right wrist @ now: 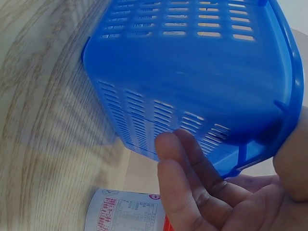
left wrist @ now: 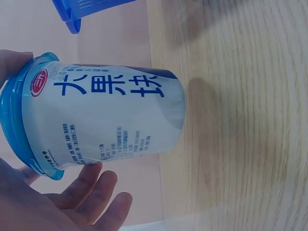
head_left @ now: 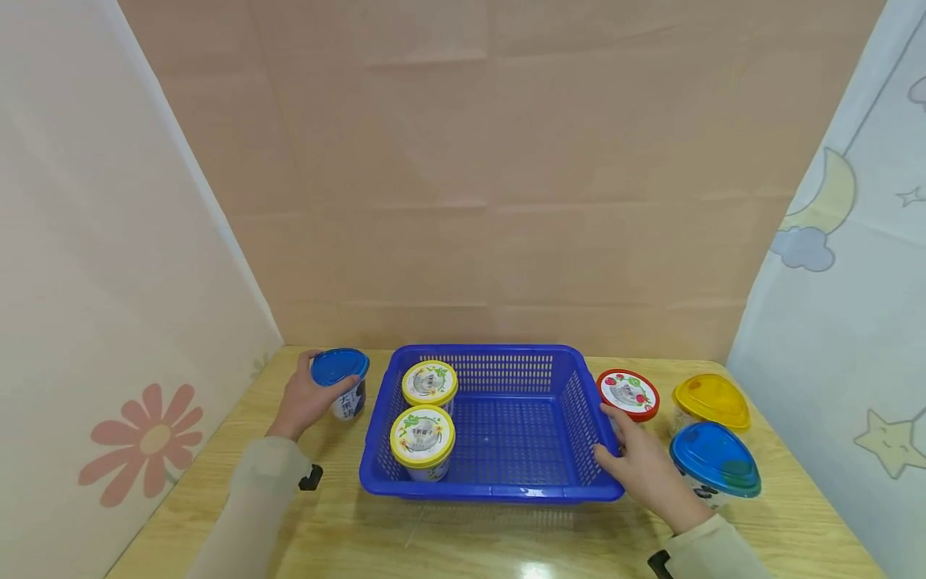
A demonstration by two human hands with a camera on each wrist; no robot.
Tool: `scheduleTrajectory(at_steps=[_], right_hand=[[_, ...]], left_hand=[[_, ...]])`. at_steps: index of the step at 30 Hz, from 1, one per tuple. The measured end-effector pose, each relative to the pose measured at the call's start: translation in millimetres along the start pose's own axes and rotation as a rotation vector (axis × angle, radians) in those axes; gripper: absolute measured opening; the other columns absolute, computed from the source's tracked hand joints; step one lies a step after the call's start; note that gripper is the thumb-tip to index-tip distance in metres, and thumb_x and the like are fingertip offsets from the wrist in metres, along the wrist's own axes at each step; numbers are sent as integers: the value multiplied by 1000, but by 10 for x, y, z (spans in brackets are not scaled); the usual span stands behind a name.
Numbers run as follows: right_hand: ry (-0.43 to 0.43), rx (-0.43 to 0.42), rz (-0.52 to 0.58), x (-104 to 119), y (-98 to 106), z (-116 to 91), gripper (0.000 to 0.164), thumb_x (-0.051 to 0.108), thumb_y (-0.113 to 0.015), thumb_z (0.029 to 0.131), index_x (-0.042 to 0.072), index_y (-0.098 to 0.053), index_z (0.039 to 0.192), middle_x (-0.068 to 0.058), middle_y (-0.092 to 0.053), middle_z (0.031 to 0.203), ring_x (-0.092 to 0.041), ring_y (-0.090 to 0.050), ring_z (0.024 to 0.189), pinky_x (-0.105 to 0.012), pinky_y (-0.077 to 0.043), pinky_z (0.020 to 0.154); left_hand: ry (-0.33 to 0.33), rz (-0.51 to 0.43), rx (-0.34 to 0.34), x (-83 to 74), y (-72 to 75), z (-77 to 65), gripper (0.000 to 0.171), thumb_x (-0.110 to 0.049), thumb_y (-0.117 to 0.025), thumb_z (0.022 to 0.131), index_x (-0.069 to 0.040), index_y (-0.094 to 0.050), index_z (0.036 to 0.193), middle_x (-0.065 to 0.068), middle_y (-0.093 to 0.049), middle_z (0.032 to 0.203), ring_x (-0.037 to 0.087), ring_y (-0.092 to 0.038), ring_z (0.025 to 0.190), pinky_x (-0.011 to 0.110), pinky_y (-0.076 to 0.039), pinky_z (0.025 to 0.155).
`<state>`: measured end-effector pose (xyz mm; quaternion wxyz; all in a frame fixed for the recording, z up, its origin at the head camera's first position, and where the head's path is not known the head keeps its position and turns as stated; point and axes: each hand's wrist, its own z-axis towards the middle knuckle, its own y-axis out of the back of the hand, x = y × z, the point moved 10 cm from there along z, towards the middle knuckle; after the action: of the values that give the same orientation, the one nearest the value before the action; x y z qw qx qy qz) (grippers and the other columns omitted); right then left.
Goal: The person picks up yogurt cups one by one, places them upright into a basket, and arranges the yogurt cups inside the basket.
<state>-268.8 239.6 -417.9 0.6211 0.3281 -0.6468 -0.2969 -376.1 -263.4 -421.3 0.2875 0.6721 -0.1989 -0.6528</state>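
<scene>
My left hand (head_left: 305,400) grips a white yogurt cup (left wrist: 106,115) just under its blue lid (head_left: 338,366), thumb on one side and fingers on the other. The cup's base is close over the table, left of the blue plastic basket (head_left: 492,492). At the basket's right side my right hand (head_left: 642,465) holds the rim, thumb over the edge and fingers along the outer wall (right wrist: 183,67). Two cups with yellow lids, one behind (head_left: 430,383) and one in front (head_left: 423,437), stand upright in the basket's left part.
Right of the basket stand a red-lidded cup (head_left: 628,394), a cup with a domed yellow lid (head_left: 712,401) and one with a domed blue lid (head_left: 714,460), close to my right forearm. A brown paper wall (head_left: 463,201) rises behind the wooden table (head_left: 448,547).
</scene>
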Motion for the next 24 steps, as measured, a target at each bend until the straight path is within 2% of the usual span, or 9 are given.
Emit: scheduleTrajectory(at_steps=[11, 24], right_hand=[[-18, 7, -8, -1, -9, -11, 73, 25, -64, 94, -1, -29, 153, -37, -51, 136, -51, -60, 115, -56, -56, 82], [-10, 25, 4, -9, -4, -17, 74, 26, -63, 95, -2, -27, 153, -38, -50, 138, -51, -58, 117, -55, -56, 83]], left_hand=[[13, 23, 3, 31, 14, -51, 106, -62, -70, 84, -7, -15, 156, 36, -31, 152, 54, -38, 134, 67, -41, 102], [9, 48, -17, -72, 116, -77, 108, -67, -69, 82, -6, -19, 156, 37, -33, 150, 54, -41, 132, 66, -43, 100]])
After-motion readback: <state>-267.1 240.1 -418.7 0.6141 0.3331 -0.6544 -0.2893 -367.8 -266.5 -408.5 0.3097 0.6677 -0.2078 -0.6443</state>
